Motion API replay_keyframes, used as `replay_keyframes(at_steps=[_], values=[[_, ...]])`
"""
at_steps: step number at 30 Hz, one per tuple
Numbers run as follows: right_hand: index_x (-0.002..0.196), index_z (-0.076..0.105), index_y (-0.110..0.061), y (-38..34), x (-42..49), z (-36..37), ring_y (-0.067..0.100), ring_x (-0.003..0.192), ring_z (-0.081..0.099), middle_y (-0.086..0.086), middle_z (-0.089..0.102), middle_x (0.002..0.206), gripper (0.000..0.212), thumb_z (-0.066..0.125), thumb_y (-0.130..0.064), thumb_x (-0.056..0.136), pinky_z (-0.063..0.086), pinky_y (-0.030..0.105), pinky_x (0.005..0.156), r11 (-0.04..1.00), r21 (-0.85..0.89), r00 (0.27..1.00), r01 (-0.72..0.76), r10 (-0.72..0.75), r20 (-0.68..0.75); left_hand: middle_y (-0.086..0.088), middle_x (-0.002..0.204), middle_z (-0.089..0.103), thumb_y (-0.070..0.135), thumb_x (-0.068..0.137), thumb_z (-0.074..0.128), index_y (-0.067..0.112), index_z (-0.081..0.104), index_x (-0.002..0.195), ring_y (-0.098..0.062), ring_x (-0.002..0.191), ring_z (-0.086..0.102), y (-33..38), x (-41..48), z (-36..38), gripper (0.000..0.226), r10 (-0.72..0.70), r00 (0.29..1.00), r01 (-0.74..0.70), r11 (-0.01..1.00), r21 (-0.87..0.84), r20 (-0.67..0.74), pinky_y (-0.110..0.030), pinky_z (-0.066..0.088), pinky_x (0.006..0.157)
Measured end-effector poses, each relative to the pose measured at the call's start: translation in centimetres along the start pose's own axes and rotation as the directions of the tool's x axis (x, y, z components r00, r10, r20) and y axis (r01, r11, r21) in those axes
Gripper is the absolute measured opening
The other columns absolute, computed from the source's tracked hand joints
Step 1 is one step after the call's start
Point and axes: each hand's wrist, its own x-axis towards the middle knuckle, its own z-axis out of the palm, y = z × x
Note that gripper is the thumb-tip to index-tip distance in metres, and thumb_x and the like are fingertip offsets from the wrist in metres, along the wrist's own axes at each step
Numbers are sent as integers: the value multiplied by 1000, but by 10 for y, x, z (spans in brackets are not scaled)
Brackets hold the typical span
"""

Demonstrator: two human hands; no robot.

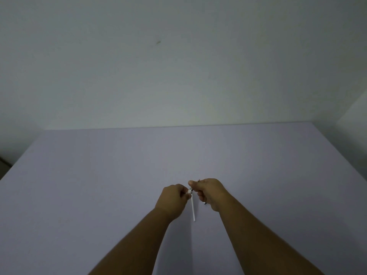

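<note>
Both hands meet above the middle of a pale lilac table (99, 175). My left hand (172, 199) pinches the top end of a thin white stick (193, 207), which hangs down toward me between the wrists. My right hand (208, 192) is curled round a small dark tool (205, 203); only a metal tip by the thumb and a dark end below the fingers show. The tool's tip touches the stick's top end. What the tool is I cannot tell.
The table's far edge (178, 126) meets a plain white wall (178, 56). Its left edge falls away to a dark gap (4, 163), and a wall corner (351, 116) stands at the right.
</note>
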Motion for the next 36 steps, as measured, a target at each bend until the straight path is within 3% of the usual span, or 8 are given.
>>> replay_keyframes(at_steps=[5, 9, 14, 18, 22, 26, 31, 36], values=[[77, 68, -11, 0, -1, 0, 14, 59, 52, 8, 61, 71, 12, 64, 0, 82, 48, 21, 58, 994, 94, 997, 48, -52, 48, 5, 71, 56, 28, 91, 57, 12, 67, 96, -3, 54, 45, -1, -4, 2, 19, 0, 1000, 0, 1000, 13, -3, -13, 33, 51], [70, 66, -10, 1, -4, 0, 14, 52, 44, 4, 53, 59, 15, 71, -21, 80, 39, 25, 55, 999, -30, 1000, 21, -20, 12, 6, 68, 54, 27, 91, 57, 11, 66, 95, -3, 54, 45, -1, -5, 0, 19, -7, 1000, 7, 1000, 2, -1, -13, 33, 51], [79, 68, -14, 0, -4, 1, 15, 67, 54, 10, 64, 81, 13, 63, -3, 83, 48, 23, 64, 995, 72, 996, 73, -76, 45, 4, 72, 56, 26, 91, 56, 11, 67, 93, -4, 56, 45, 0, -6, -1, 19, 2, 1000, -2, 1000, 21, -11, -14, 32, 51], [70, 67, -12, 0, -7, 0, 14, 58, 48, 4, 58, 65, 16, 70, -24, 81, 45, 30, 65, 998, -34, 999, 45, -46, -16, 7, 67, 54, 27, 91, 56, 12, 66, 92, -5, 57, 46, 0, -6, -3, 18, 4, 1000, -3, 1000, 19, -11, -15, 34, 51], [76, 68, -12, -2, -7, -2, 14, 59, 51, 8, 61, 71, 13, 62, -3, 84, 48, 24, 62, 993, 78, 996, 86, -89, 24, 5, 71, 56, 28, 91, 56, 13, 66, 92, -5, 57, 46, 2, -7, -3, 18, 4, 1000, -3, 1000, 25, -15, -15, 34, 51], [71, 67, -9, 0, -8, -1, 14, 59, 49, 5, 58, 67, 17, 71, -22, 81, 47, 26, 64, 996, 33, 997, 81, -81, -7, 9, 65, 53, 28, 91, 56, 12, 66, 92, -4, 55, 46, 2, -7, -5, 18, 0, 1000, 0, 1000, 8, -14, -15, 34, 51], [78, 69, -12, -1, -9, -2, 14, 62, 52, 8, 62, 74, 13, 61, -2, 84, 47, 21, 59, 987, 104, 991, 120, -125, 45, 4, 71, 57, 28, 91, 56, 12, 66, 93, -6, 57, 46, 2, -9, -5, 19, -6, 1000, 6, 1000, 21, -14, -16, 34, 51], [74, 67, -13, 2, -11, 0, 15, 63, 48, 6, 59, 71, 14, 69, -25, 82, 45, 28, 66, 996, -19, 996, 89, -89, 8, 3, 72, 57, 28, 91, 56, 12, 65, 94, -8, 60, 48, 1, -11, -4, 19, -7, 1000, 7, 1000, 11, -8, -16, 36, 52]])
